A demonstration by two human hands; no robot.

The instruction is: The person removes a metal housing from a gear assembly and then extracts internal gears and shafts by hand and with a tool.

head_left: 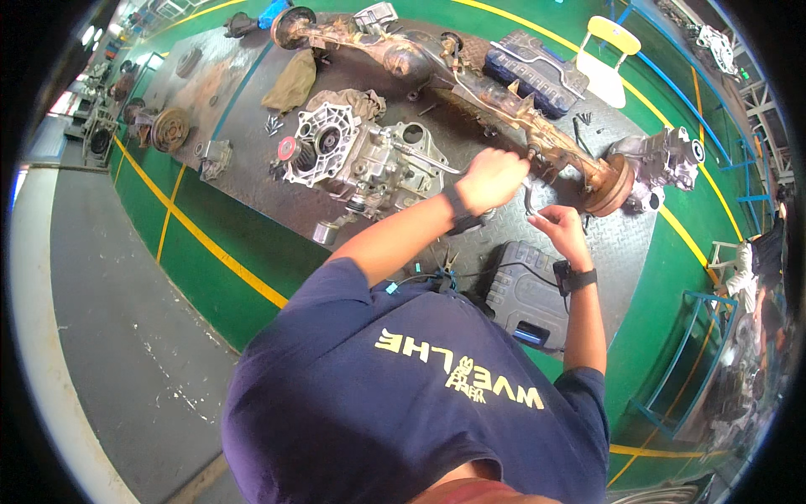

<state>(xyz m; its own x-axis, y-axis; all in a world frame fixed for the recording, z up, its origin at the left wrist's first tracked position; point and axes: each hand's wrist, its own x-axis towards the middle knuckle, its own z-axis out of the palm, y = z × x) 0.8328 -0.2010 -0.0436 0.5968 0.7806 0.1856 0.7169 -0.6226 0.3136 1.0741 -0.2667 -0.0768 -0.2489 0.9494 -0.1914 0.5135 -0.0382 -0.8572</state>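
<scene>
My left hand point(495, 181) is closed in a fist beside the rusty axle point(525, 122). Its fingers face away, so what they hold is hidden. Just to its right, my right hand point(561, 228) pinches the near end of a bent, shiny metal bar point(529, 200). That bar runs up toward the left fist and the axle; where it ends is not clear. The axle lies across the bench, with a rusty brake drum point(611, 186) at its right end. Left of my left forearm sits a silver gearbox point(369, 160) with its open face turned left.
The metal-topped bench point(269, 189) carries a blue tool case point(537, 71), a grey case point(525, 290) near my body, pliers point(449, 265), loose bolts point(272, 126) and a cloth point(291, 81). Another metal housing point(667, 160) stands right of the drum. A yellow-backed chair point(611, 38) is beyond.
</scene>
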